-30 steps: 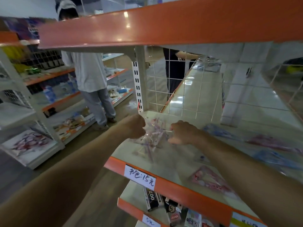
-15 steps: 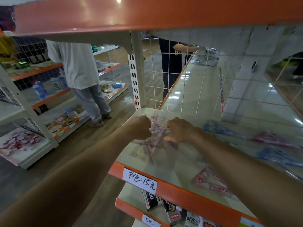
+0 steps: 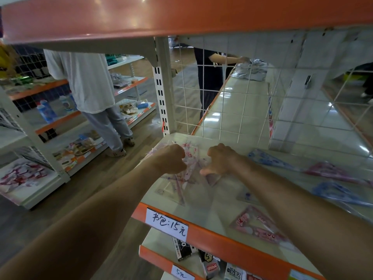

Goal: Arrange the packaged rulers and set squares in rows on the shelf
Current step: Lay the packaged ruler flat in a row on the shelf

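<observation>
At the shelf (image 3: 210, 215), I count six.
Left grip (image 3: 170, 158) and right grip (image 3: 222, 160) pinch one ruler pack (image 3: 191, 158); five loose packs (image 3: 260, 225) (two blue) lie around.

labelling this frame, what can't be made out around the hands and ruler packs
Head view only.
Fingertips of left hand and right hand: hidden behind the knuckles.
Number of ruler packs held: clear wrappers overlap, blurred.
Pink set square pack: print too blurred.
Shelf: right end cut off by the frame edge.

We count two blue ruler packs (image 3: 269, 159), two loose pink ruler packs (image 3: 260, 227), one held bunch (image 3: 191, 157), two price labels (image 3: 167, 224), two other people (image 3: 86, 81).
</observation>
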Available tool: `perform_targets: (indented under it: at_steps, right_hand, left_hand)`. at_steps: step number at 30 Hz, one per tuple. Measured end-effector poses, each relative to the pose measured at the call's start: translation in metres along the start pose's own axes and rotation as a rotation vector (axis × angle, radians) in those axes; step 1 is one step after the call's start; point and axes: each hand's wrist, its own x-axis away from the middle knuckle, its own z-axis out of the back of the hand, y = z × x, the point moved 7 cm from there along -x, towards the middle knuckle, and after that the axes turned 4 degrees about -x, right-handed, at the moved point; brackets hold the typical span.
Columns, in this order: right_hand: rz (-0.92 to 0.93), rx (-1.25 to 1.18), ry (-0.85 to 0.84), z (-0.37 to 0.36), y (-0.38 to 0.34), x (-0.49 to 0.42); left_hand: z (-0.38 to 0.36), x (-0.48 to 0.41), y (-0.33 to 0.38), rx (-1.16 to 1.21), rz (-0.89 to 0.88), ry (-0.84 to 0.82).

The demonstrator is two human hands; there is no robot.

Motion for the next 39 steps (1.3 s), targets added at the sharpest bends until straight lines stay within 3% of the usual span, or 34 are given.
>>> perform_targets:
  at_steps: [2, 5, 10, 13, 22, 27, 39]
  right_hand:
    - [0.039, -0.091, 0.017, 0.004, -0.003, 0.003]
    - [0.077, -0.434, 0.058, 0.015, 0.003, 0.011]
    - [0.102, -0.889, 0.086, 0.048, 0.032, 0.037]
    - [0.097, -1.042, 0.108, 0.065, 0.05, 0.053]
    - [-0.002, -1.278, 0.201, 0.089, 0.109, 0.096]
    - [-0.018, -1.188, 0.273, 0.094, 0.14, 0.125]
    - [-0.11, -1.122, 0.476, 0.1, 0.194, 0.167]
  left_hand:
    - [0.002, 0.001, -0.002, 0.012, 0.001, 0.01]
    - [0.004, -0.001, -0.001, 0.088, 0.022, -0.023]
    - [0.015, 0.0, 0.02, 0.681, 0.088, -0.08]
    - [0.022, -0.001, 0.042, 0.837, 0.079, -0.071]
    - [0.035, -0.003, 0.117, 1.111, -0.061, -0.111]
    - [0.029, -0.003, 0.151, 1.202, -0.066, -0.194]
    - [0.013, 0.002, 0.206, 1.06, -0.149, -0.322]
